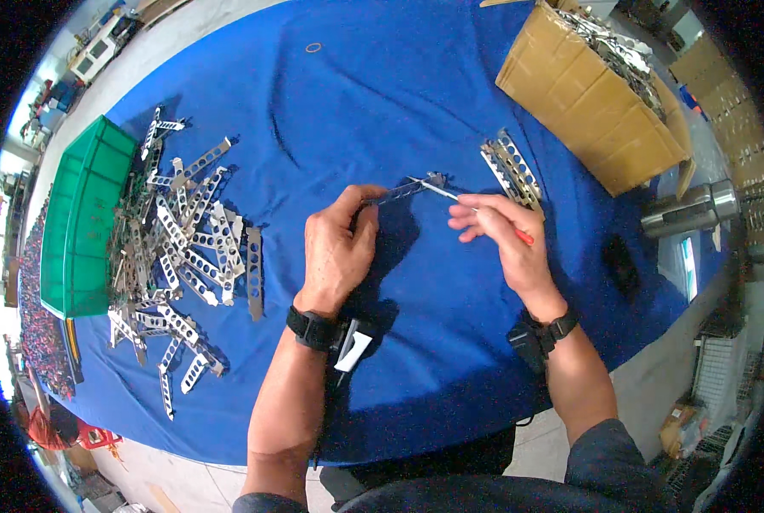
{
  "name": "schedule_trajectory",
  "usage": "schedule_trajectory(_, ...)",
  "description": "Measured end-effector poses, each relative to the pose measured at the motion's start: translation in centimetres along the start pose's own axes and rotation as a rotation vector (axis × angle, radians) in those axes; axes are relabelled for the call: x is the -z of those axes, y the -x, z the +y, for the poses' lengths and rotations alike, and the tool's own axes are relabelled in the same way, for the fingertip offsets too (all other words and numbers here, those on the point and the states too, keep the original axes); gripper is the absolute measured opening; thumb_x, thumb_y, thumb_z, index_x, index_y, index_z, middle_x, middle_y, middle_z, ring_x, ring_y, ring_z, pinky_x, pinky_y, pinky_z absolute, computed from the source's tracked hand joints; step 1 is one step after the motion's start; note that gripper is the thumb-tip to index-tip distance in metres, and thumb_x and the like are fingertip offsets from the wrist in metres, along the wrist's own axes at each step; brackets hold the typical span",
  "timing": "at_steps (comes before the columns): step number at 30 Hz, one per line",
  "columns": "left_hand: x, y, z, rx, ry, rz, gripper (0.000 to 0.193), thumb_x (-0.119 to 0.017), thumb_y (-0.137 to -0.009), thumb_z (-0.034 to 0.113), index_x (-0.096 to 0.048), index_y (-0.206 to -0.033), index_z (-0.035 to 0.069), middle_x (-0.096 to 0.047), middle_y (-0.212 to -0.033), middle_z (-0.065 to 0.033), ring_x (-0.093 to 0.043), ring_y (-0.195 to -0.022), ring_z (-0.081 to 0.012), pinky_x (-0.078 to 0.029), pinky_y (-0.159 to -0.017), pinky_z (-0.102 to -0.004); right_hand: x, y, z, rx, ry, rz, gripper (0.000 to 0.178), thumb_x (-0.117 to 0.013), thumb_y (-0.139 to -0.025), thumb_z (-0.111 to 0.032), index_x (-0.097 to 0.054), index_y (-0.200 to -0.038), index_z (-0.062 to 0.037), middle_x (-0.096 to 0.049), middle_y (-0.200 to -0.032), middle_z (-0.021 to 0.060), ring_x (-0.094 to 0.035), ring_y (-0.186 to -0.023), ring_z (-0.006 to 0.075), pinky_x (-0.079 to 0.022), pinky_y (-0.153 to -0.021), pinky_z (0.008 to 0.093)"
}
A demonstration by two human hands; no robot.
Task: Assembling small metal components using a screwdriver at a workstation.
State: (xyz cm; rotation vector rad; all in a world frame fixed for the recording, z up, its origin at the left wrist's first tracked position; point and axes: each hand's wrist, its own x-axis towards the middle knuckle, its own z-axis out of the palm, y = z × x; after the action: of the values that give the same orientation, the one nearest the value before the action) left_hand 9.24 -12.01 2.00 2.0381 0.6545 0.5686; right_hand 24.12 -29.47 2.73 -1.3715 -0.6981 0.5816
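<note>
My left hand [339, 248] pinches one end of a thin perforated metal bracket [399, 193], which points away to the right. In my right hand [512, 244] is a slim tool with a red handle [524, 237] and a narrow pale metal shaft [437, 187]. The shaft's tip meets or crosses the bracket's far end; whether it touches is too small to tell. Right of that, close by my right fingers, lie several similar perforated brackets [512, 168] side by side. A loose heap of perforated brackets [181, 231] spreads over the left of the blue cloth.
A green plastic bin [78, 222] rests on its side by the heap. At the back right stands an open cardboard box [583, 98] full of metal parts. A metal cylinder [690, 210] is at the right edge. A rubber band [313, 48] lies far off on the blue cloth [382, 94].
</note>
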Motion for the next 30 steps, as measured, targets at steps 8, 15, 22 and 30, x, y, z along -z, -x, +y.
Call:
schedule_trajectory(8,-0.2,0.2,-0.2,-0.073,-0.038,0.131,0.018,-0.056,-0.088,0.005,-0.068,-0.102,0.007,-0.058,-0.062,-0.0129,-0.057,-0.054,-0.0203,-0.045,-0.056,-0.0335,0.6,-0.1,0.4,0.027,0.057,0.042,0.022,-0.051,-0.098,-0.012,-0.064,-0.104,0.0052,-0.07,-0.09,0.0144,-0.069,-0.078,0.0191,-0.055,-0.066,0.0279)
schedule_trajectory(15,-0.1,0.1,-0.4,-0.074,-0.028,0.12,0.02,-0.057,-0.09,0.005,-0.067,-0.106,0.001,-0.059,-0.07,-0.0012,-0.048,-0.064,-0.0065,-0.041,-0.057,-0.0254,0.8,-0.1,0.4,0.035,0.061,-0.004,0.024,-0.049,-0.098,-0.013,-0.064,-0.104,0.0058,-0.069,-0.093,0.0158,-0.069,-0.081,0.0196,-0.055,-0.071,0.0292)
schedule_trajectory(22,-0.5,0.0,-0.7,-0.079,-0.019,0.183,0.018,-0.058,-0.087,0.005,-0.069,-0.101,0.006,-0.056,-0.059,-0.0124,-0.055,-0.051,-0.0192,-0.043,-0.053,-0.0329,0.8,0.0,0.4,0.055,0.057,-0.027,0.023,-0.05,-0.098,-0.012,-0.064,-0.101,0.0058,-0.069,-0.091,0.0146,-0.068,-0.08,0.019,-0.055,-0.072,0.0295)
schedule_trajectory(30,-0.8,0.2,-1.0,-0.125,-0.025,0.184,0.017,-0.058,-0.087,0.006,-0.069,-0.1,0.006,-0.059,-0.062,-0.0143,-0.059,-0.053,-0.0233,-0.045,-0.054,-0.0353,1.2,0.4,0.7,0.035,0.064,-0.073,0.023,-0.052,-0.098,-0.015,-0.064,-0.101,0.004,-0.069,-0.091,0.0124,-0.068,-0.082,0.0174,-0.054,-0.072,0.0283)
